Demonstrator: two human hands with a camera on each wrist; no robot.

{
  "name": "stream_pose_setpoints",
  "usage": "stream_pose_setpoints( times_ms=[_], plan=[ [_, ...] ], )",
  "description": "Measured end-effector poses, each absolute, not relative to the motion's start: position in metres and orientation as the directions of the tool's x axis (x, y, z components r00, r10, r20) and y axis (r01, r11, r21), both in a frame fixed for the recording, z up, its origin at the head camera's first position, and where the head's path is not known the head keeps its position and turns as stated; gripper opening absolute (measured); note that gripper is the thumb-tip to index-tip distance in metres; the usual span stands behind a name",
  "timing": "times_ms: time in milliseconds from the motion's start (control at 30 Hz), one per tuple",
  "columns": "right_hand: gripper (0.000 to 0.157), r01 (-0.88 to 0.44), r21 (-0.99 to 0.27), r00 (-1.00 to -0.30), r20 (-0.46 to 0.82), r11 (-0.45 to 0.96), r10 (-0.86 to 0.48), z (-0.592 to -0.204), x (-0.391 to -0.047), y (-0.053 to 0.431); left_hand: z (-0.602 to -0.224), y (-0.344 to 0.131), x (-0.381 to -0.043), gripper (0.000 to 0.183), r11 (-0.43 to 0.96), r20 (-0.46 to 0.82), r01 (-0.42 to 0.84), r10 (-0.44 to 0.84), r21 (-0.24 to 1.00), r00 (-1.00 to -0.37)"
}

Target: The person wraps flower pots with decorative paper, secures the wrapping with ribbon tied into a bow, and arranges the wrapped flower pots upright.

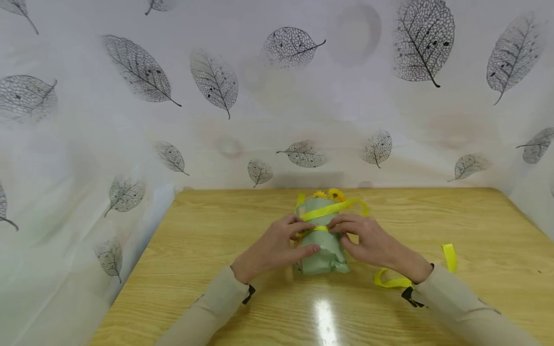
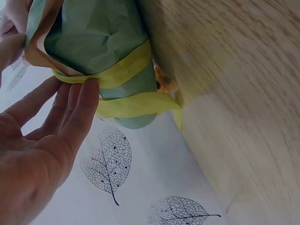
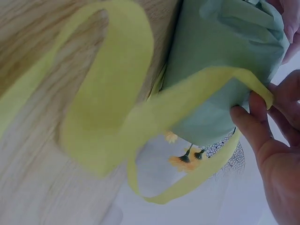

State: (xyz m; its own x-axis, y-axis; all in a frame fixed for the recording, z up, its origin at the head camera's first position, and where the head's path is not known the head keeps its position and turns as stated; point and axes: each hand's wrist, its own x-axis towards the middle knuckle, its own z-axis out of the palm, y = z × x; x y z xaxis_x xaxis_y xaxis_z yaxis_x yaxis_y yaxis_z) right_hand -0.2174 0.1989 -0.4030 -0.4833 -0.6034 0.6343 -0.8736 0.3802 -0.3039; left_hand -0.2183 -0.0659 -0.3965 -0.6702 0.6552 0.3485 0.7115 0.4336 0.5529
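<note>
A small bouquet of yellow flowers [image 1: 335, 194] lies on the table in green wrapping paper [image 1: 322, 259], blooms toward the far edge. Around its middle runs a yellow ribbon [image 1: 321, 228]. My left hand [image 1: 277, 242] holds the ribbon at the left side with its fingertips, while its thumb rests lower on the paper. From the right, my right hand [image 1: 368, 239] pinches the ribbon between thumb and fingers, as the right wrist view shows. In the left wrist view, the paper's brown inner side [image 2: 42, 42] shows at an open fold.
A loose length of yellow ribbon [image 1: 450, 257] curls across the wooden table [image 1: 207, 240] beside the right forearm. Behind the table hangs a pale cloth [image 1: 259, 105] printed with leaves, close to the far edge.
</note>
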Motion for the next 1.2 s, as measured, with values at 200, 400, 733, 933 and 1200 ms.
stream_pose_setpoints(
  times_ms=[200,400,733,933,1200],
  plan=[
    [0.021,-0.868,-0.348,-0.496,0.624,0.353,-0.604,-0.404,-0.215,0.200,-0.398,-0.065,-0.219,0.047,0.429,0.340,0.709,0.662,0.560,-0.668],
    [0.052,-0.874,-0.246,-0.481,0.568,0.419,-0.668,-0.404,-0.211,0.204,-0.396,-0.067,-0.221,0.046,0.404,0.300,0.668,0.666,0.625,-0.683],
    [0.041,-0.872,-0.181,-0.469,0.572,0.455,-0.672,-0.404,-0.209,0.200,-0.392,-0.073,-0.250,0.031,0.511,0.324,0.611,0.542,0.605,-0.775],
    [0.039,-0.861,-0.198,-0.493,0.557,0.469,-0.668,-0.402,-0.207,0.195,-0.403,-0.079,-0.261,0.017,0.524,0.276,0.631,0.601,0.572,-0.750],
    [0.038,-0.862,-0.206,-0.493,0.557,0.464,-0.668,-0.399,-0.208,0.193,-0.382,-0.131,-0.251,0.015,0.538,0.190,0.658,0.680,0.528,-0.708]
  ],
)
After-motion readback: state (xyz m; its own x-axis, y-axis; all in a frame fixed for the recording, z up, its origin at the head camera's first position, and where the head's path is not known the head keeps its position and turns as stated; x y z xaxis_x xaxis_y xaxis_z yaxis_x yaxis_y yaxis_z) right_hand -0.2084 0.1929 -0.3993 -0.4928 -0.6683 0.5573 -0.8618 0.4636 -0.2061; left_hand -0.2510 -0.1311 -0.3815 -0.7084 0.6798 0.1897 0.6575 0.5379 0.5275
